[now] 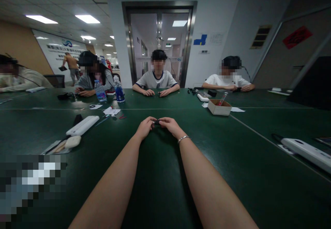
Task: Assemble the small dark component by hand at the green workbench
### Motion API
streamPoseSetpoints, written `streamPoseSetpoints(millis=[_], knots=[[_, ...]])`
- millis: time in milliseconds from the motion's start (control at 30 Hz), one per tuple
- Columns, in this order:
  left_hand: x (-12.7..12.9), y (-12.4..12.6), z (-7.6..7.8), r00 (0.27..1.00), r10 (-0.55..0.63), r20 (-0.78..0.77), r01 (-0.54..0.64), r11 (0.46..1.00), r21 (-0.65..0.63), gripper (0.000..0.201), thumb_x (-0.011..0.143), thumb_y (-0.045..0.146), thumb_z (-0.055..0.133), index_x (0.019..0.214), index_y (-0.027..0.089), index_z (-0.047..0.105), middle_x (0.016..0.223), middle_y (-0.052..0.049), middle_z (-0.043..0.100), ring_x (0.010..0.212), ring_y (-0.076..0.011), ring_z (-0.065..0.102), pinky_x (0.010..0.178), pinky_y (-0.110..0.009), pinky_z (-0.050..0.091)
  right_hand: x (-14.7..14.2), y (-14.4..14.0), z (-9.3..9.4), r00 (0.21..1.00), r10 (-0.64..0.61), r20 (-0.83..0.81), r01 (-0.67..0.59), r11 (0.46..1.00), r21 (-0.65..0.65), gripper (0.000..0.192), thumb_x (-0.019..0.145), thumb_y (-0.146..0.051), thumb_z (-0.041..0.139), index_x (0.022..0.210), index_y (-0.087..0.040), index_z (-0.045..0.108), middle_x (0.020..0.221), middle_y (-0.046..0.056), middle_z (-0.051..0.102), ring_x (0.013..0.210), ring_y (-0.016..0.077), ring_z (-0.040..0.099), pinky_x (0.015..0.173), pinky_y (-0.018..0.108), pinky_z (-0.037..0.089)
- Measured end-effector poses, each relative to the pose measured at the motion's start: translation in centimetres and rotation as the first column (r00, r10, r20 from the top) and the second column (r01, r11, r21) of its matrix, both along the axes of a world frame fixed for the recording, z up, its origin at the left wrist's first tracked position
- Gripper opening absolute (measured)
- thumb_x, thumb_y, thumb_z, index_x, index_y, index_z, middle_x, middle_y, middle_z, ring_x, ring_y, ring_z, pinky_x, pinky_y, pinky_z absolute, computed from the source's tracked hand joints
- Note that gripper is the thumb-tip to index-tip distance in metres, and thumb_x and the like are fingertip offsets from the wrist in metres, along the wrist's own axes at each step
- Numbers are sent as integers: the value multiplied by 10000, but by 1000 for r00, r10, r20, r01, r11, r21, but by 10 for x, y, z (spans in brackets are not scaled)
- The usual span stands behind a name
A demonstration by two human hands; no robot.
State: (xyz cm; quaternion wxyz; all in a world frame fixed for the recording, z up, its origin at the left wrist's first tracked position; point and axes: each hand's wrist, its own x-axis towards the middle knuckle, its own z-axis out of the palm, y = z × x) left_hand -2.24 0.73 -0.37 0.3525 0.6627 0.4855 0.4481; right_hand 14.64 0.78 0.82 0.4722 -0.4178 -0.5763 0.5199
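Note:
Both my arms reach forward over a dark green table [155,174]. My left hand [145,127] and my right hand [171,125] meet near the middle, fingers closed on a small black object [156,122]. It lies between the two sets of fingertips, just above or on the tabletop. Its kind is too small to make out, and the fingers cover its ends. A silver bracelet [183,138] circles my right wrist.
To the left lie a white power strip [84,125] and a pale rounded item [73,142]. Two bottles, one being a blue-labelled bottle [119,91], stand further back. Right are an open cardboard box [219,109] and another power strip [307,153]. Several people sit across the table.

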Motion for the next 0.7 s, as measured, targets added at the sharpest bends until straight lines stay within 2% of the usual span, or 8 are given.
streamPoseSetpoints(millis=[133, 300, 400, 467, 533, 633, 700], knots=[[0, -1, 0, 1000, -15, 17, 15, 1000, 0, 288, 776, 260, 395, 933, 176, 622, 630, 8, 550, 561, -114, 484, 546, -229, 376, 0, 0, 0, 1000, 0, 1, 0, 1000, 4, 154, 704, -135, 678, 857, -123, 678, 801, 45, 664, 678, 110, 570, 703, 260, 460], [1, -1, -1, 999, -11, 47, 10, 1000, 7, 300, 831, 351, 386, 935, 169, 601, 560, 19, 523, 527, -116, 482, 522, -225, 370, 1, 1, -1, 999, 9, 39, -10, 1000, 25, 151, 734, -123, 640, 882, -128, 665, 797, 38, 659, 681, 108, 572, 703, 255, 457], [1, -1, -1, 997, 23, 69, -25, 999, 33, 324, 820, 441, 447, 897, 161, 592, 570, 21, 526, 521, -110, 479, 520, -222, 368, -3, 1, -4, 981, -2, 196, -15, 996, 84, 180, 711, -110, 660, 889, -136, 655, 786, 29, 648, 706, 119, 579, 714, 262, 454], [1, -3, 0, 998, 42, 55, -45, 998, 51, 350, 781, 486, 515, 863, 157, 599, 598, 14, 543, 544, -111, 491, 536, -224, 373, -9, -2, -6, 921, -72, 384, 7, 985, 170, 193, 672, -140, 712, 856, -142, 656, 806, 33, 634, 734, 137, 576, 722, 277, 449], [0, -5, 0, 999, 51, 3, -51, 997, 62, 356, 733, 490, 584, 853, 156, 617, 625, 7, 564, 571, -117, 502, 554, -228, 379, -17, -7, -7, 813, -186, 552, 28, 959, 282, 188, 650, -194, 747, 807, -146, 654, 845, 48, 615, 780, 162, 561, 740, 297, 440], [-1, -10, -2, 996, 59, -64, -54, 995, 78, 323, 714, 449, 622, 863, 163, 635, 671, -4, 595, 607, -123, 529, 579, -231, 393, -26, -17, -5, 674, -306, 673, 21, 918, 396, 181, 682, -244, 734, 808, -143, 652, 900, 74, 593, 866, 200, 531, 795, 323, 421], [-1, -14, -3, 993, 79, -89, -73, 995, 70, 296, 732, 433, 610, 865, 169, 627, 707, -10, 605, 594, -120, 550, 579, -234, 407, -29, -26, -3, 631, -326, 704, 1, 908, 419, 182, 723, -241, 698, 861, -131, 655, 943, 96, 586, 917, 218, 515, 830, 334, 410]])
